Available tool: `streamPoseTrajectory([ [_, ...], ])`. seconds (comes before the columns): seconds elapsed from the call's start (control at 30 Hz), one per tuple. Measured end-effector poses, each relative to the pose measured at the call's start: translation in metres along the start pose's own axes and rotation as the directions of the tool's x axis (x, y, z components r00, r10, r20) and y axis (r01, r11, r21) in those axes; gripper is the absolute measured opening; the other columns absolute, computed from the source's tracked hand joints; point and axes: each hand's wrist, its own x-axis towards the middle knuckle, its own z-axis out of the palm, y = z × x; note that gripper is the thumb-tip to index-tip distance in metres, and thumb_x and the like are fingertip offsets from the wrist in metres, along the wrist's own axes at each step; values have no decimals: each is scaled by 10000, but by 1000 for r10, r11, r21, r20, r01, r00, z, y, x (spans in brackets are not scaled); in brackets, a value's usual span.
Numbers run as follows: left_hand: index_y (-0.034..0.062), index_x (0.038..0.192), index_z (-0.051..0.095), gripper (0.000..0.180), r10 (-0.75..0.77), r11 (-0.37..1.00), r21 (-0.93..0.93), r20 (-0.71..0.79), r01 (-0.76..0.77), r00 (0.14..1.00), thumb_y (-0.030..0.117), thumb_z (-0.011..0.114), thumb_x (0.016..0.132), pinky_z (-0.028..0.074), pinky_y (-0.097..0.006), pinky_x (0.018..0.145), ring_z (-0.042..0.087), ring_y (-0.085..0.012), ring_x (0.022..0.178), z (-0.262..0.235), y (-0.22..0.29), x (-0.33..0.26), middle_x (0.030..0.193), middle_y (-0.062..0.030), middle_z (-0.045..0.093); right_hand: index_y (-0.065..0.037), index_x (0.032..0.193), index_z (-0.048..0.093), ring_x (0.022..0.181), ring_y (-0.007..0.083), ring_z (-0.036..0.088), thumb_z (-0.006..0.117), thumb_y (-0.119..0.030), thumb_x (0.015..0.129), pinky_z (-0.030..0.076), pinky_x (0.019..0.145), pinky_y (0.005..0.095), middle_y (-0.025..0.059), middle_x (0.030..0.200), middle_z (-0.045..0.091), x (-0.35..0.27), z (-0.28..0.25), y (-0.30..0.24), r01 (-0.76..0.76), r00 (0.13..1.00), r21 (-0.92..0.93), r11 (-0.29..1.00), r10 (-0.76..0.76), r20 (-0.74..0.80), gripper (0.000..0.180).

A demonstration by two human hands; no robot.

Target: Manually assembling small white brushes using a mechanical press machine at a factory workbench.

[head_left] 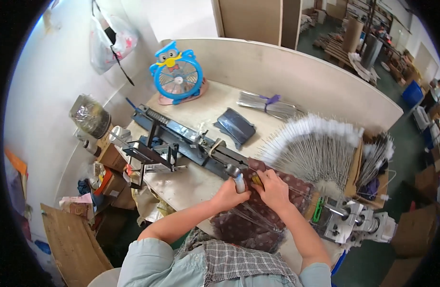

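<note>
My left hand (228, 195) is closed around a short white handle (239, 183) with a bluish band, beside a round metal part (233, 170) at the near end of the long dark metal bench machine (181, 140). Close by on the right, my right hand (274, 190) has its fingers closed on a small yellow piece (257, 180), mostly hidden by the fingers. Under both hands lies a dark brown dotted cloth (251, 225). Several thin wires (260, 215) rest on it, close to my wrists.
A fan of thin wire rods with white fuzzy ends (315, 148) spreads at right, next to a box of more rods (375, 160). A metal mechanism (358, 220) stands at the right edge. Farther back are a dark tray (235, 127), a tied rod bundle (270, 104) and a blue fan (178, 76).
</note>
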Motion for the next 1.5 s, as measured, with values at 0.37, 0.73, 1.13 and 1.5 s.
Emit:
streamPoseTrajectory([
  [0.37, 83, 1252, 342, 594, -611, 652, -720, -684, -237, 399, 146, 699, 782, 465, -273, 534, 574, -173, 687, -123, -153, -115, 979, -97, 557, -90, 1027, 628, 865, 259, 582, 680, -257, 752, 475, 710, 367, 68, 896, 551, 7, 4, 0, -11, 993, -25, 1000, 14, 115, 325],
  [0.73, 20, 1162, 535, 404, -556, 718, -636, -769, -284, 316, 207, 661, 826, 451, -237, 531, 590, -128, 588, -121, -107, -98, 880, -17, 609, -77, 1022, 615, 888, 281, 576, 676, -237, 765, 467, 722, 380, 89, 899, 552, 10, 4, -11, -60, 979, -104, 993, 79, 187, 309],
  [1.13, 98, 883, 610, 315, -574, 301, -937, -31, 176, 818, 408, 615, 828, 454, -275, 624, 565, -112, 693, -123, -100, -31, 741, 17, 586, -68, 841, 623, 766, 286, 600, 693, -289, 741, 472, 642, 378, 83, 791, 595, -4, -21, -21, 19, 967, -163, 986, 23, 253, 252],
  [1.5, 66, 865, 631, 196, -608, 417, -908, -240, 47, 757, 258, 604, 834, 448, -255, 591, 558, -104, 616, -110, -84, -36, 696, 7, 598, -56, 847, 636, 681, 267, 583, 725, -156, 699, 469, 586, 348, 73, 745, 570, -11, -76, -48, 87, 974, -32, 996, -78, 213, 200],
])
